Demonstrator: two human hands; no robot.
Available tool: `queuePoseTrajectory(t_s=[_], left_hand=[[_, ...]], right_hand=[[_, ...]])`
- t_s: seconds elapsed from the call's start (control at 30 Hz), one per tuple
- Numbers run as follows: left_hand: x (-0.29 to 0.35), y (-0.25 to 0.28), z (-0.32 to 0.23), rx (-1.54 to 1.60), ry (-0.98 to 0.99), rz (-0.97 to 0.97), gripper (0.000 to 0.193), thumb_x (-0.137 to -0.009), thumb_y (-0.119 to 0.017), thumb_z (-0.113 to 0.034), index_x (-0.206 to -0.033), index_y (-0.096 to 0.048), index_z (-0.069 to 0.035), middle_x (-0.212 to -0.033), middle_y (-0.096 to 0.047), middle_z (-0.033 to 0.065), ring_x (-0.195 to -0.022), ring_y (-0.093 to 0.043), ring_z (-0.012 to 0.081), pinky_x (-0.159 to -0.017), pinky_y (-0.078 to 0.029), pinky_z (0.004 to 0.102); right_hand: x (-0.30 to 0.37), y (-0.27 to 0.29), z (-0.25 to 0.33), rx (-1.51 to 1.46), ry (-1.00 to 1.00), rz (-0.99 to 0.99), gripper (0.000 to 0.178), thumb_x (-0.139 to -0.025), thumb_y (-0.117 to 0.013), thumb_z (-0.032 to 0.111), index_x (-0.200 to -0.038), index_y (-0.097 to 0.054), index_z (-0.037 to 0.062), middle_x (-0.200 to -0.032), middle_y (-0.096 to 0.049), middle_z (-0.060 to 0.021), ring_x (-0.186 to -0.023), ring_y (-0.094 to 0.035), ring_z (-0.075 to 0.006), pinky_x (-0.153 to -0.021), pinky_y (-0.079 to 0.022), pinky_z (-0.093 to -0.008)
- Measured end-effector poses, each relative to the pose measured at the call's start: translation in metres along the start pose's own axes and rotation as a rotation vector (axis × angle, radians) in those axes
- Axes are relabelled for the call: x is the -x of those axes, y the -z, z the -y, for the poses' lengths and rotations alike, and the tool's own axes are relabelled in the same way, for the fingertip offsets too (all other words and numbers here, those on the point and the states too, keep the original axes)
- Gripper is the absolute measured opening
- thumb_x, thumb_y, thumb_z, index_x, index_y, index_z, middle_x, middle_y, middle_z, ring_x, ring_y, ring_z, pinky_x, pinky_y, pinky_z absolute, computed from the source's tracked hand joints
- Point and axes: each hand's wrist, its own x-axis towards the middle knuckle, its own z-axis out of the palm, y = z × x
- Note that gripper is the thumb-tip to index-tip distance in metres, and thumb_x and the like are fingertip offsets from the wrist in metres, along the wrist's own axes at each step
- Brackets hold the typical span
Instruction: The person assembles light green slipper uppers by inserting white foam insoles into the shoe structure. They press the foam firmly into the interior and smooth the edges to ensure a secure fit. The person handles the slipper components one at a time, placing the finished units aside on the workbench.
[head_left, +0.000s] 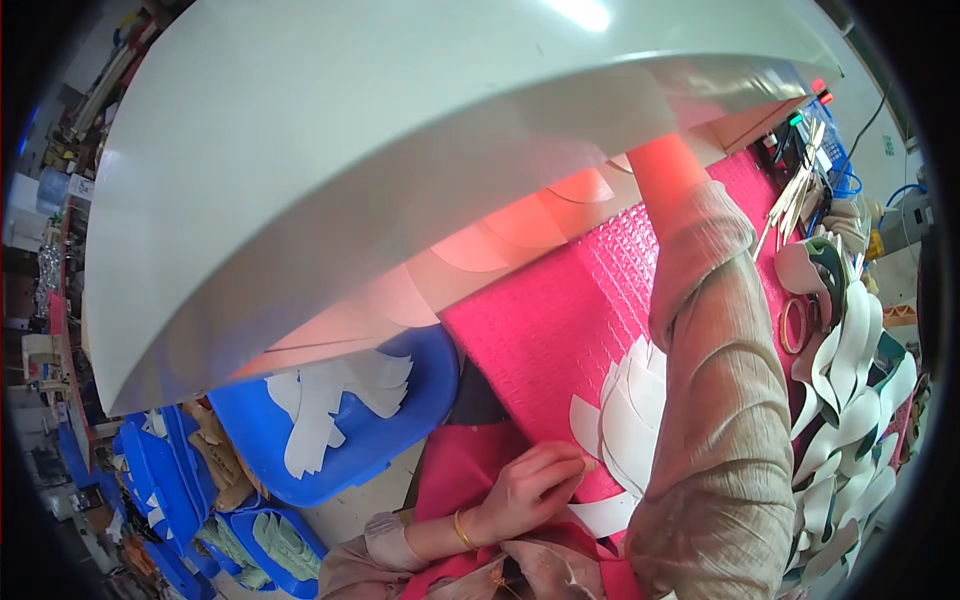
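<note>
My left hand [535, 485] is curled closed at the lower middle, a yellow bangle [463, 531] on its wrist. Its fingertips meet the lower edge of a fanned stack of white curved pieces [630, 415]; whether they pinch one is hard to make out. My right forearm [720, 400], in a beige sleeve, reaches up across the pink padded surface [540, 310]. Past the wrist, the right hand is hidden under a large pale machine hood [380, 130]. Beneath that hood, several curved flat pieces [500, 235] lie in a row under reddish light.
A blue bin [420, 440] with white cut pieces [318, 415] stands below the hood's left side. More blue bins [290, 575] are at the lower left. Many white and green curved strips [850, 400] pile up at right, beside a tape roll [793, 326] and thin sticks [795, 195].
</note>
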Motion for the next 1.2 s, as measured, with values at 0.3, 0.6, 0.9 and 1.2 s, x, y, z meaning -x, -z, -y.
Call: queuePoseTrajectory(t_s=[0.3, 0.6, 0.9, 1.2], left_hand=[[-0.015, 0.009, 0.001, -0.246, -0.013, -0.131, 0.039, -0.074, -0.053, 0.002, -0.113, -0.046, 0.002, -0.11, -0.052, 0.0176, -0.108, -0.045, 0.0369, -0.094, -0.035, 0.0415], [-0.006, -0.019, 0.007, -0.044, -0.028, -0.12, 0.052, -0.078, -0.046, 0.007, -0.126, -0.028, 0.0, -0.115, -0.046, 0.0202, -0.107, -0.049, 0.0278, -0.094, -0.037, 0.0353], [0.011, -0.044, 0.018, -0.11, -0.16, -0.154, 0.046, -0.08, -0.047, 0.001, -0.123, -0.029, 0.0, -0.109, -0.051, 0.0186, -0.106, -0.048, 0.0314, -0.093, -0.034, 0.0384], [0.011, -0.048, 0.005, -0.658, -0.29, 0.008, 0.027, -0.08, -0.05, -0.008, -0.106, -0.054, -0.004, -0.108, -0.051, 0.013, -0.108, -0.045, 0.0286, -0.096, -0.03, 0.0438]], right_hand=[[0.225, 0.145, 0.072, -0.434, -0.003, 0.448, 0.011, -0.079, -0.056, 0.005, -0.087, -0.061, -0.001, -0.072, -0.059, -0.004, -0.067, -0.057, -0.0096, -0.059, -0.047, -0.0244], [0.397, 0.112, 0.125, 0.154, 0.005, 0.286, 0.015, -0.068, -0.062, 0.013, -0.073, -0.059, -0.0015, -0.083, -0.053, -0.0177, -0.085, -0.054, -0.0322, -0.073, -0.044, -0.0386], [0.409, 0.101, 0.113, -0.096, -0.344, 0.066, 0.023, -0.064, -0.065, 0.017, -0.072, -0.061, -0.0035, -0.065, -0.058, -0.0192, -0.06, -0.058, -0.0293, -0.06, -0.047, -0.0357], [0.582, 0.237, -0.002, -0.819, -0.599, -0.777, 0.018, -0.08, -0.06, 0.013, -0.093, -0.059, 0.0002, -0.084, -0.06, -0.006, -0.075, -0.058, -0.0135, -0.065, -0.049, -0.0251]])
